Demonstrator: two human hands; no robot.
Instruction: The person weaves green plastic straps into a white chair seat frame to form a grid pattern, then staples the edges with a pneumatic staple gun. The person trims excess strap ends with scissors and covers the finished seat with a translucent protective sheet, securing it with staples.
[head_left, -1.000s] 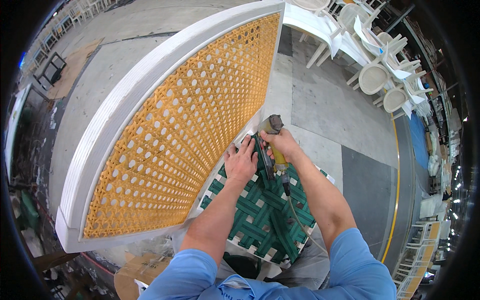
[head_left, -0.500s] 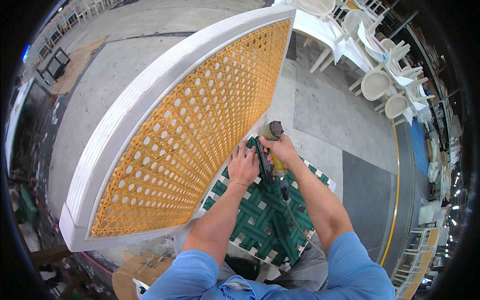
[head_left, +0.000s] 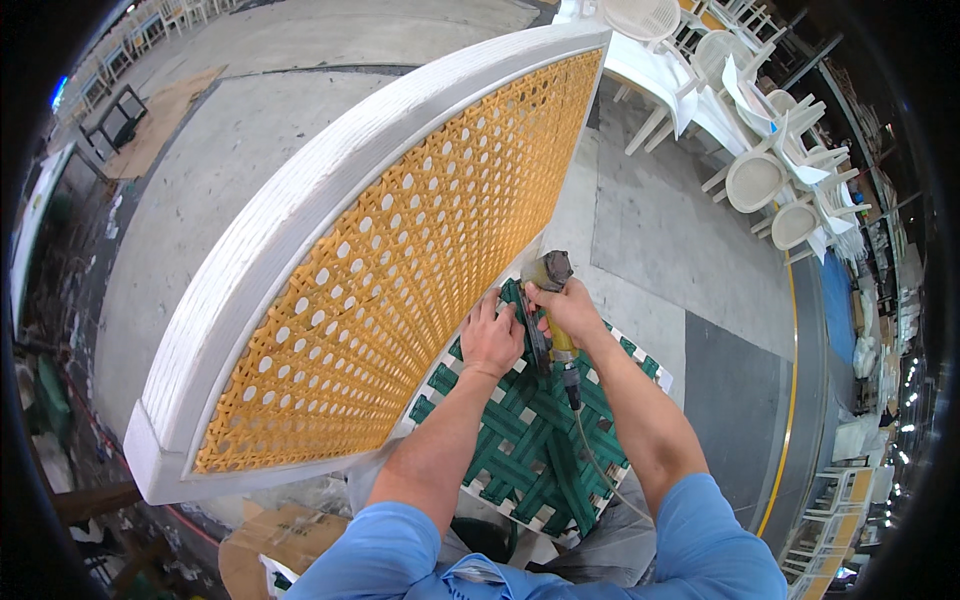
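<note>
A pneumatic staple gun (head_left: 560, 338) with a yellow body and a dark, worn head is gripped in my right hand (head_left: 573, 314), fingers wrapped round its handle. Its long dark magazine lies close beside my left hand (head_left: 493, 338). The fingers of that hand are bent and press on green webbing (head_left: 511, 292) at the seat's edge; the fingertips are partly hidden. Woven green straps (head_left: 520, 435) cross the pale seat frame below my hands. Along the seat's left side stands a large curved white backrest (head_left: 215, 255) with a yellow cane panel (head_left: 400, 270). The gun's nose contact point is hidden.
A thin air hose (head_left: 592, 447) runs from the gun toward my lap. A cardboard box (head_left: 270, 540) sits at the lower left. Several white chairs (head_left: 755, 180) are stacked at the upper right. A yellow line (head_left: 789, 400) marks the grey floor on the right.
The whole view has shifted slightly, so the backrest appears a little farther right. Both hands stay by the same seat edge, with the staple gun still in my right hand.
</note>
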